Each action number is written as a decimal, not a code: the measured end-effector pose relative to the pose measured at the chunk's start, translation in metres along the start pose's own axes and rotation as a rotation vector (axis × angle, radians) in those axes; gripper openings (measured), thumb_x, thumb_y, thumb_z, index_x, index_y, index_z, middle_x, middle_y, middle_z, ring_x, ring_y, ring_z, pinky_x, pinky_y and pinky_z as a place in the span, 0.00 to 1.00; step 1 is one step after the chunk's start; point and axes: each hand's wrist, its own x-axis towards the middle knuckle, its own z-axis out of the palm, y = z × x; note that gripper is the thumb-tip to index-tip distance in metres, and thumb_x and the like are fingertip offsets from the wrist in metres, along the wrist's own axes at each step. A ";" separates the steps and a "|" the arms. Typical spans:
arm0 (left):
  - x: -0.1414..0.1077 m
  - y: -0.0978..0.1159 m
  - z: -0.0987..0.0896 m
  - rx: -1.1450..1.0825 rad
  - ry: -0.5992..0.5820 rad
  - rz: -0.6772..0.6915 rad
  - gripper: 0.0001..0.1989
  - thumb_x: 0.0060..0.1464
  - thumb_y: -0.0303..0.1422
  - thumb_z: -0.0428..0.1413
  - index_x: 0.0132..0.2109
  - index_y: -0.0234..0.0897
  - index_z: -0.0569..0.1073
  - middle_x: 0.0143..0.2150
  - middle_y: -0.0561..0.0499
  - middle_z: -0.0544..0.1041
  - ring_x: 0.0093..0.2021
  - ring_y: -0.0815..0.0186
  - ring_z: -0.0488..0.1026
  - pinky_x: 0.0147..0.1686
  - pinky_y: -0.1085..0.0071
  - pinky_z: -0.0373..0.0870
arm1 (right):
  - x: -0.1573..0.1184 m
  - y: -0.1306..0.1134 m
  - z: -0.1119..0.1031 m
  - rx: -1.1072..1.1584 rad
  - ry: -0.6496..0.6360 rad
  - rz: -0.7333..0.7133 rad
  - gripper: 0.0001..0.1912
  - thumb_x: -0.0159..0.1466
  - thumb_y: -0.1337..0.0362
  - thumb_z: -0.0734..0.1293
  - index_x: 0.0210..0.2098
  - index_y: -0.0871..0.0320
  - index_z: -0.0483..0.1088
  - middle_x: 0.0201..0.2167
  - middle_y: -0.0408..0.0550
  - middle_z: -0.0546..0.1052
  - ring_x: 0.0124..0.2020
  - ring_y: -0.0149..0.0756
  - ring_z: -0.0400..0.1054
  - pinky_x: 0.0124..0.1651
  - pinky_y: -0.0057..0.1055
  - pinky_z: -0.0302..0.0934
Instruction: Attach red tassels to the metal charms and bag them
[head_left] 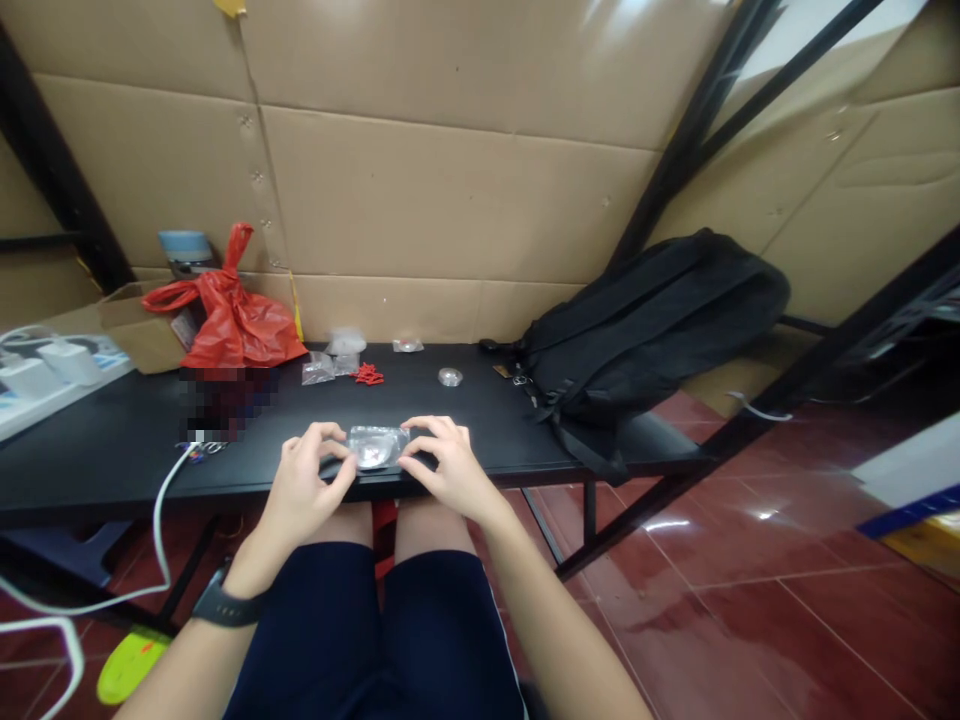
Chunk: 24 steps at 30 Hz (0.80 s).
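Observation:
A small clear plastic bag point(377, 448) with something round and shiny inside is held up near the table's front edge. My left hand point(313, 475) pinches its left side, and my right hand point(442, 462) pinches its right side. Beyond the hands, a small round clear item point(450, 377) lies on the black table point(420, 400). Several little red pieces point(368, 374) are heaped to its left, beside a few clear plastic bags point(319, 368). Another small bag point(408, 345) rests near the cardboard wall.
A red plastic bag point(244, 325) stands at the back left, near a power strip point(67, 385) with white chargers. A black backpack point(652, 330) occupies the right end. A white cable point(160, 520) hangs over the front edge at left.

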 end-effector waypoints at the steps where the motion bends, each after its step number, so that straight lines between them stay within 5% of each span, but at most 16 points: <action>1: -0.001 0.001 0.002 0.019 0.010 -0.016 0.06 0.61 0.34 0.53 0.45 0.40 0.68 0.36 0.52 0.82 0.45 0.59 0.78 0.50 0.58 0.62 | 0.001 -0.001 0.003 0.014 0.030 0.022 0.08 0.68 0.61 0.69 0.32 0.53 0.76 0.55 0.47 0.75 0.57 0.47 0.64 0.57 0.48 0.54; 6: -0.003 0.004 0.009 0.211 -0.028 0.088 0.10 0.64 0.33 0.49 0.45 0.42 0.75 0.40 0.49 0.82 0.49 0.55 0.74 0.49 0.55 0.59 | 0.002 0.000 0.012 0.007 0.118 0.125 0.10 0.67 0.59 0.69 0.30 0.54 0.74 0.51 0.48 0.77 0.54 0.46 0.67 0.56 0.46 0.53; 9: -0.004 0.007 0.010 0.281 -0.044 0.117 0.12 0.65 0.36 0.50 0.47 0.41 0.78 0.43 0.46 0.81 0.51 0.53 0.73 0.49 0.55 0.61 | 0.001 -0.003 0.011 -0.024 0.147 0.114 0.05 0.65 0.59 0.70 0.40 0.52 0.74 0.52 0.50 0.77 0.54 0.48 0.67 0.56 0.45 0.54; 12: -0.004 0.009 0.007 0.292 -0.059 0.137 0.12 0.61 0.40 0.55 0.45 0.41 0.79 0.47 0.44 0.79 0.56 0.50 0.70 0.52 0.54 0.62 | -0.002 -0.007 0.007 -0.051 0.053 -0.014 0.18 0.63 0.59 0.71 0.52 0.49 0.72 0.59 0.52 0.74 0.60 0.52 0.63 0.58 0.47 0.52; 14: -0.005 0.009 0.006 0.285 -0.083 0.154 0.11 0.56 0.39 0.58 0.44 0.42 0.79 0.50 0.45 0.79 0.61 0.48 0.67 0.55 0.53 0.61 | -0.003 -0.009 0.007 -0.080 -0.010 -0.047 0.18 0.63 0.61 0.70 0.53 0.48 0.72 0.58 0.50 0.75 0.60 0.51 0.63 0.59 0.48 0.49; 17: -0.004 0.008 0.006 0.263 -0.099 0.128 0.11 0.55 0.35 0.56 0.45 0.44 0.79 0.52 0.47 0.79 0.64 0.48 0.65 0.57 0.52 0.60 | -0.003 -0.009 0.009 -0.080 0.008 0.015 0.14 0.66 0.66 0.65 0.50 0.49 0.72 0.52 0.49 0.79 0.55 0.47 0.68 0.58 0.47 0.49; 24: 0.000 0.005 0.005 0.148 -0.062 0.003 0.12 0.65 0.38 0.50 0.40 0.43 0.77 0.47 0.49 0.81 0.58 0.52 0.69 0.55 0.54 0.62 | -0.001 -0.008 0.004 0.201 0.030 0.134 0.16 0.69 0.58 0.64 0.55 0.50 0.65 0.42 0.46 0.83 0.50 0.44 0.73 0.58 0.45 0.48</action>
